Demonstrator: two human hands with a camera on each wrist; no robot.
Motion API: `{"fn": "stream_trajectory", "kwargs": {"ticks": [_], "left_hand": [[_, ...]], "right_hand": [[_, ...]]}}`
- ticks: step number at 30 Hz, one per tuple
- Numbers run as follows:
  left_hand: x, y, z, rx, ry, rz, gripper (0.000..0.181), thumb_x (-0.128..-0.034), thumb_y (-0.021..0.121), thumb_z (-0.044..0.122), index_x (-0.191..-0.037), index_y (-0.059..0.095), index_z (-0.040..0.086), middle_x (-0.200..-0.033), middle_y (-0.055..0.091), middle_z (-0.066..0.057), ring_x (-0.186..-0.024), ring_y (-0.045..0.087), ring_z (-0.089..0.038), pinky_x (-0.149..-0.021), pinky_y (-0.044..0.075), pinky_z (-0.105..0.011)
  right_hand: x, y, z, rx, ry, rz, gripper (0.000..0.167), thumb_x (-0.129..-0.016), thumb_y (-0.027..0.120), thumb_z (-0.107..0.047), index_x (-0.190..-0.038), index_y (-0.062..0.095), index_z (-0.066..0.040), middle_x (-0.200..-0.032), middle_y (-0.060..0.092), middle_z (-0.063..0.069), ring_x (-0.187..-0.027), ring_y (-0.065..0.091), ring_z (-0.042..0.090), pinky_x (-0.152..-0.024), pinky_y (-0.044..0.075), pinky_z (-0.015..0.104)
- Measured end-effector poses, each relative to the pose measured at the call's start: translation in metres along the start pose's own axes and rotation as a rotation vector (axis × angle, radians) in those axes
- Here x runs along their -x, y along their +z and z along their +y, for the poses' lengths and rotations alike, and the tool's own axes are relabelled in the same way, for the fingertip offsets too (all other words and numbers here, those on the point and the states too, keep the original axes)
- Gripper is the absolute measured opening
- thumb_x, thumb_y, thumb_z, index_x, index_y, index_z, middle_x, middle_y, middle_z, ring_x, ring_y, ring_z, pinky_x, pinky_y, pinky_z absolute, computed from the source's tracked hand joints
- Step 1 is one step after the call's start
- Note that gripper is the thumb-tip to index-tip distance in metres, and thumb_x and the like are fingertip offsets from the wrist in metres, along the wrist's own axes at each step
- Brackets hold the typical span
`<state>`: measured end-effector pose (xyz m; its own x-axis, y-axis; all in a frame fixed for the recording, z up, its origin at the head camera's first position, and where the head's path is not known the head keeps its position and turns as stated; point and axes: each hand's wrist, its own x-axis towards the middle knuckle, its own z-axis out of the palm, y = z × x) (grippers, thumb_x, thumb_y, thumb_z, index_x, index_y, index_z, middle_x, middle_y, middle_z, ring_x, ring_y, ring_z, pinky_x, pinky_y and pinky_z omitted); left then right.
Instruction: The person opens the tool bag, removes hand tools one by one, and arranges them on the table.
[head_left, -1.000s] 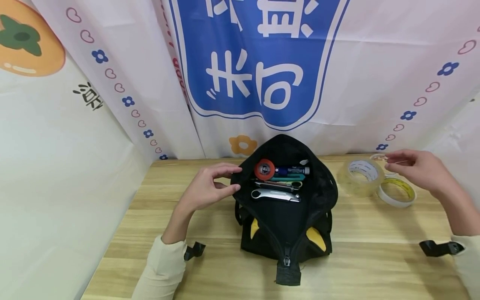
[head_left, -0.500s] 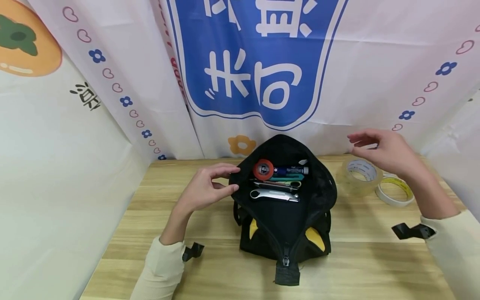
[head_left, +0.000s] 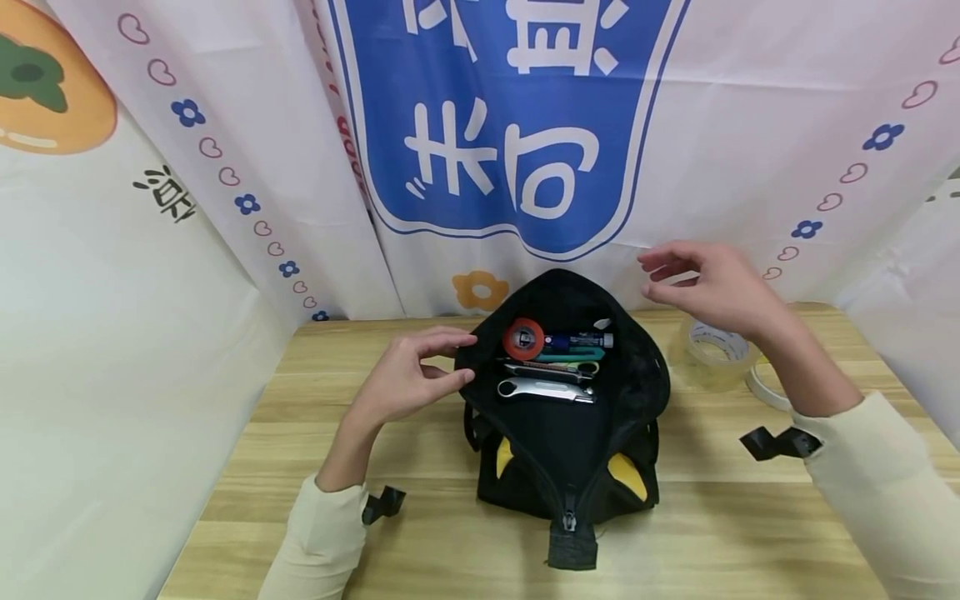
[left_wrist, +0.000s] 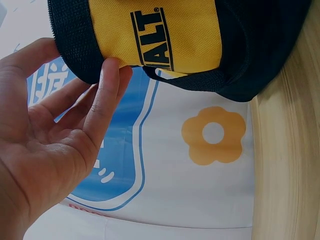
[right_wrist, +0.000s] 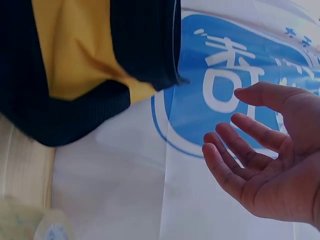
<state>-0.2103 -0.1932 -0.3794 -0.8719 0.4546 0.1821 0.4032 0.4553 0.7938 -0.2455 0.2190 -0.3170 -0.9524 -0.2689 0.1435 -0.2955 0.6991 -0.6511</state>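
Holding the bag open seems the step in hand; in the head view it stands on the counter, tools inside. In the left wrist view, the left hand pinches its left edge; in the right wrist view, the right hand is empty, fingers relaxed, likely needing to come left for any reach inside.

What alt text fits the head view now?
A left hand holds an open black bag by its left rim; inside are a red tape roll and assorted tools. The right hand is raised, empty. Other tape rolls sit rightward on the wood-grain tabletop.
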Motion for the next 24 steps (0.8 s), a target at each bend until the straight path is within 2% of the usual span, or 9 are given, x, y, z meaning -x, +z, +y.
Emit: {"fn": "stream_trajectory", "kwargs": {"ticks": [2,5,13,18,21,24], "left_hand": [[0.000,0.000,0.000,0.000,0.000,0.001,0.042,-0.0945,0.081,0.012,-0.136,0.073,0.005,-0.144,0.069,-0.012,-0.122,0.069,-0.033,-0.089,0.067,-0.030],[0.001,0.001,0.000,0.002,0.001,0.001,0.042,-0.0945,0.081,0.012,-0.136,0.073,0.005,-0.144,0.069,-0.012,-0.121,0.070,-0.033,-0.089,0.067,-0.030],[0.001,0.000,0.000,0.002,0.000,0.000,0.042,-0.0944,0.081,0.011,-0.135,0.073,0.005,-0.144,0.069,-0.012,-0.121,0.070,-0.033,-0.089,0.067,-0.030],[0.000,-0.001,0.000,0.003,0.004,-0.002,0.042,-0.0944,0.081,0.011,-0.135,0.073,0.004,-0.144,0.069,-0.013,-0.121,0.070,-0.033,-0.091,0.068,-0.038],[0.000,-0.001,0.000,0.007,0.008,-0.003,0.042,-0.0943,0.081,0.011,-0.135,0.073,0.004,-0.144,0.069,-0.013,-0.121,0.070,-0.034,-0.091,0.068,-0.042],[0.000,-0.001,0.000,0.006,0.011,-0.004,0.043,-0.0943,0.081,0.011,-0.136,0.073,0.004,-0.144,0.069,-0.013,-0.121,0.070,-0.034,-0.091,0.068,-0.040]], "right_hand": [[-0.003,0.004,-0.005,-0.003,-0.016,-0.012,0.039,-0.102,0.074,-0.022,-0.139,0.070,-0.009,-0.137,0.072,0.016,-0.123,0.070,0.034,-0.101,0.062,0.031],[-0.006,0.011,-0.013,-0.017,-0.051,-0.031,0.038,-0.101,0.074,-0.017,-0.138,0.070,-0.007,-0.136,0.073,0.017,-0.122,0.071,0.035,-0.106,0.060,0.055],[-0.016,0.029,-0.030,-0.043,-0.115,-0.103,0.039,-0.101,0.074,-0.015,-0.138,0.069,-0.004,-0.139,0.070,0.019,-0.123,0.070,0.036,-0.107,0.059,0.057],[-0.023,0.041,-0.037,-0.065,-0.174,-0.142,0.037,-0.100,0.074,-0.012,-0.136,0.070,-0.001,-0.135,0.071,0.021,-0.121,0.071,0.036,-0.106,0.060,0.057],[-0.028,0.049,-0.039,-0.077,-0.178,-0.180,0.038,-0.100,0.074,-0.012,-0.136,0.069,-0.001,-0.135,0.071,0.021,-0.121,0.071,0.035,-0.106,0.061,0.054],[-0.031,0.057,-0.037,-0.090,-0.162,-0.222,0.040,-0.101,0.074,-0.012,-0.138,0.068,0.000,-0.137,0.071,0.020,-0.123,0.071,0.034,-0.107,0.060,0.052]]}}
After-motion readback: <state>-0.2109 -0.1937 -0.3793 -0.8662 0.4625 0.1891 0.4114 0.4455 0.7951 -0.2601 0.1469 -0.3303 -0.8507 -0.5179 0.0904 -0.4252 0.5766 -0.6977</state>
